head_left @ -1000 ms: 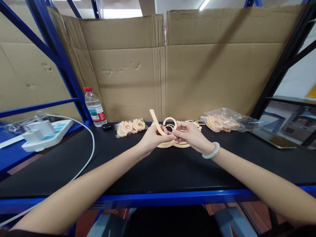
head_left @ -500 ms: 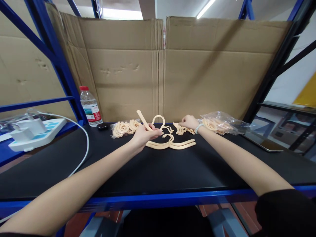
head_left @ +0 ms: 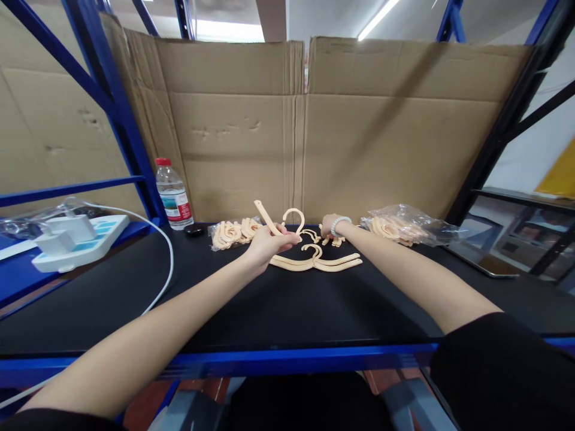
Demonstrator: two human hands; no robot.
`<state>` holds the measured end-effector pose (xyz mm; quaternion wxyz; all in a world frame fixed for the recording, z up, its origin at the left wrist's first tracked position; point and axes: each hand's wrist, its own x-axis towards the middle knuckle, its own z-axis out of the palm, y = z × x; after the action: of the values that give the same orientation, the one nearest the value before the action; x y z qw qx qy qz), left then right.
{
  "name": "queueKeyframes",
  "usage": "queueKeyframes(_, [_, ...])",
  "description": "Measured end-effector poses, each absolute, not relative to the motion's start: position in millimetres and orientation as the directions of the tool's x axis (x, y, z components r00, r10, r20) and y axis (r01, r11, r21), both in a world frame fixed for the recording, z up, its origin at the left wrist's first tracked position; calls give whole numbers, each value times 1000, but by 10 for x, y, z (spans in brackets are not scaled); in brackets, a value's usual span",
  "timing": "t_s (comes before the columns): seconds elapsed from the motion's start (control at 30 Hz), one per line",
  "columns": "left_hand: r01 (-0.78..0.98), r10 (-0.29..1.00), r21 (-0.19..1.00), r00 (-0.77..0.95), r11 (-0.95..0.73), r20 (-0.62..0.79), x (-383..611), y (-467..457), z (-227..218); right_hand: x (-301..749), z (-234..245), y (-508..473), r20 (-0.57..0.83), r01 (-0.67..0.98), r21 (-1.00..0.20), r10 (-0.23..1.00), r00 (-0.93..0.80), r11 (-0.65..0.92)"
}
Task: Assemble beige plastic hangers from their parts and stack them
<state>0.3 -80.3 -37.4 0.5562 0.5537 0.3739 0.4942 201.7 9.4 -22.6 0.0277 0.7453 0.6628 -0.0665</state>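
Observation:
My left hand is closed on a partly assembled beige hanger, with one arm slanting up to the left and a curved hook above the fingertips. My right hand reaches down, fingers curled, into a group of small beige hanger parts; whatever its fingertips pinch is hidden. Two beige hangers lie nested in front of my hands on the black tabletop. Loose hooks rest between my two hands.
Clear bags of beige parts lie on the left and right. A water bottle stands at the back left beside a small black object. A white power strip trails a cable. Cardboard walls the back.
My right hand has moved left, toward the middle, onto the loose parts. My left hand keeps holding the partly assembled hanger. The whole view has shifted slightly.

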Motion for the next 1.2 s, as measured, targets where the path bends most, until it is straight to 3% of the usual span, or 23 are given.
queueKeyframes(0.1, [-133, 964, 985, 225, -111, 139, -3, -794, -372, 2020, -192, 107, -235, 981, -101, 962, 139, -166])
queueKeyframes(0.27, [-137, 961, 984, 235, -115, 145, -22, -780, -377, 2195, -97, 39, -306, 929, -301, 945, 120, -215])
queueKeyframes(0.5, [-155, 956, 982, 254, -106, 143, -6, -826, -353, 2379, 149, -249, -326, 778, -606, 944, -54, -165])
queueKeyframes(0.57, [-158, 955, 982, 261, -105, 144, 6, -849, -346, 2368, 117, -414, -274, 659, -744, 950, -148, -112])
queueKeyframes(0.67, [-181, 941, 978, 302, -101, 153, 28, -885, -352, 2334, -20, -707, -159, 266, -961, 937, -312, -75])
queueKeyframes(0.73, [-213, 923, 973, 348, -91, 162, 43, -904, -368, 2314, -121, -885, -91, 59, -995, 931, -354, -75])
queueKeyframes(0.83, [-241, 898, 967, 402, -82, 177, 60, -920, -397, 2280, -230, -1062, -23, -94, -994, 931, -364, -61])
queueKeyframes(1.2, [-182, 864, 975, 464, -126, 198, 41, -932, -375, 2036, -357, -1287, 139, -229, -971, 937, -321, 66])
